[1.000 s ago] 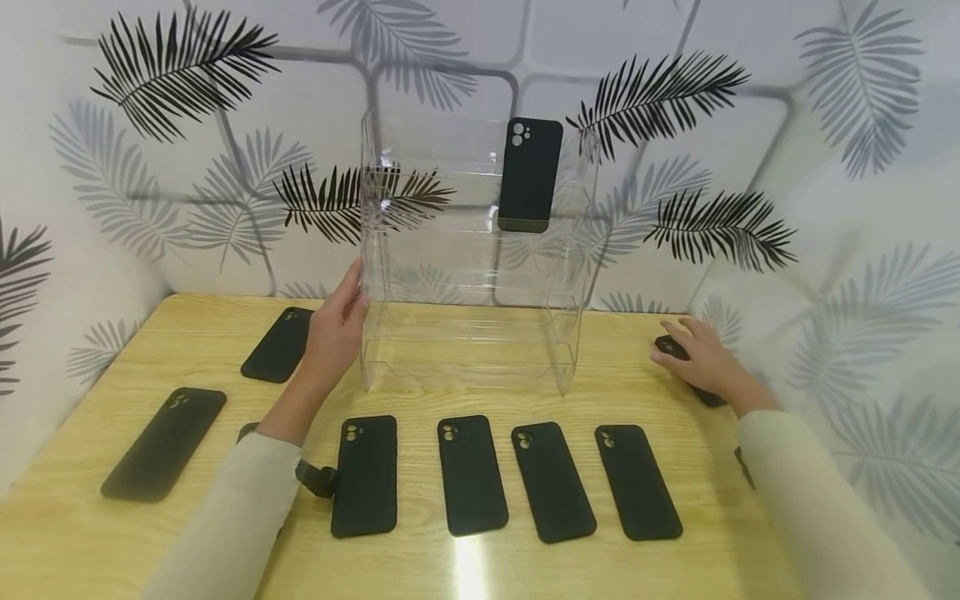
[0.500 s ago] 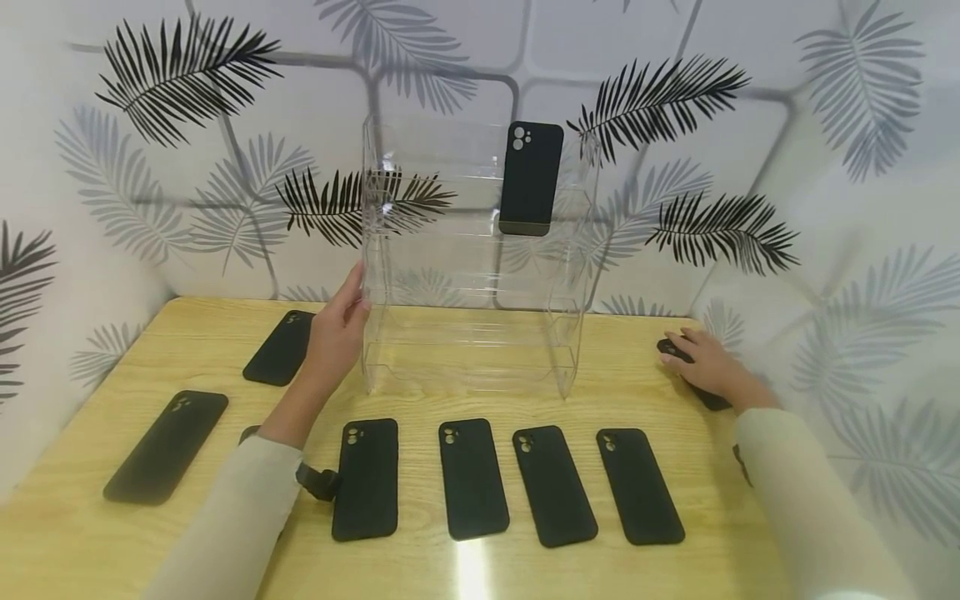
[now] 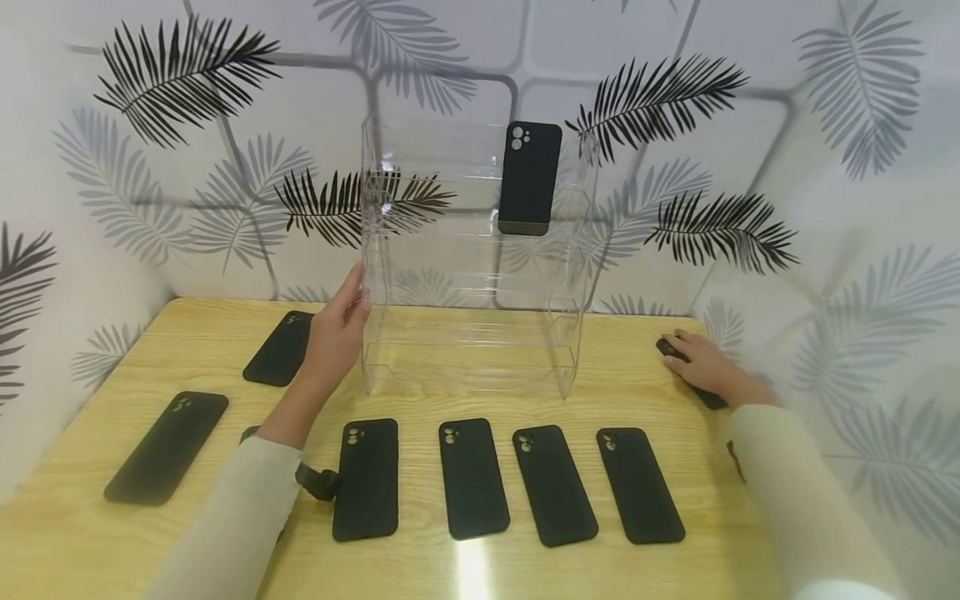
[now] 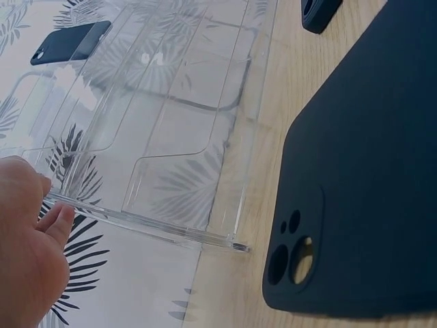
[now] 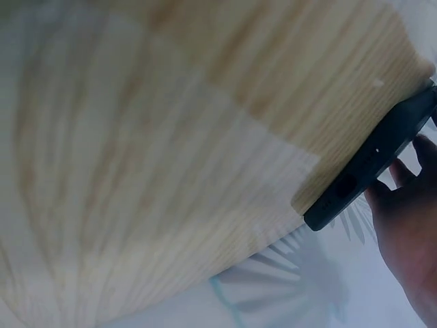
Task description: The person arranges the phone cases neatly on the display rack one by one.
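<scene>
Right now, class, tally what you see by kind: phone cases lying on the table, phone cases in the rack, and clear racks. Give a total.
Phone cases on the table: 7
Phone case in the rack: 1
Clear rack: 1
Total: 9

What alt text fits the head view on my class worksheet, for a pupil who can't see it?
A person's left hand holds the side of a clear tiered rack while the right hand grips a black phone case on a wooden table. Another case stands in the rack's upper right; six more cases lie nearby.
</scene>
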